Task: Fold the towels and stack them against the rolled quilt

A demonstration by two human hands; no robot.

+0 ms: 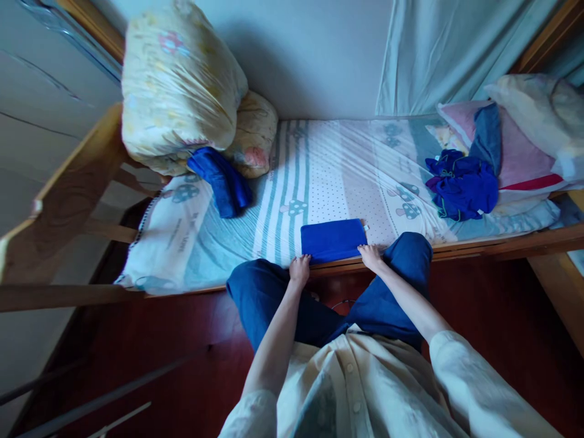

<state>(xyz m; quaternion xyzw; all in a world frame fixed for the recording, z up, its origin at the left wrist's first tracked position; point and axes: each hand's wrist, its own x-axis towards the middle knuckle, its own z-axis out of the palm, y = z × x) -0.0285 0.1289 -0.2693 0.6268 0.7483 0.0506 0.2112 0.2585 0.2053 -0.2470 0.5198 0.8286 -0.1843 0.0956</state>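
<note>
A: What does the cloth look like?

B: The blue cloth [333, 239] is a deep, even royal blue, folded into a flat, neat rectangle wider than it is deep. Its far edge runs fairly straight, and the surface looks smooth and matte.

A: Where is it?

B: On the patterned sheet [328, 158], right at the near side of the bed, along the wooden rail [502, 242], in front of the person's knees.

A: And the hands?

B: The left hand [300, 269] touches the near left corner, and the right hand [370, 255] touches the near right one. Both have their fingers curled at the edge; whether they pinch the fabric or only press on it, I can't tell.

A: Any label on it?

B: A small white tag [365, 227] sticks out at the right side, near the far corner. Whatever is on it is too small to read.

A: Other writing?

B: The sheet has grey lettering [194, 214] near its left end; one word looks like "LOVE", the rest is unclear. Mushrooms [294, 207] are printed on it too. The crumpled blue heap [469, 185] to the right shows little white tags, also unreadable.
</note>
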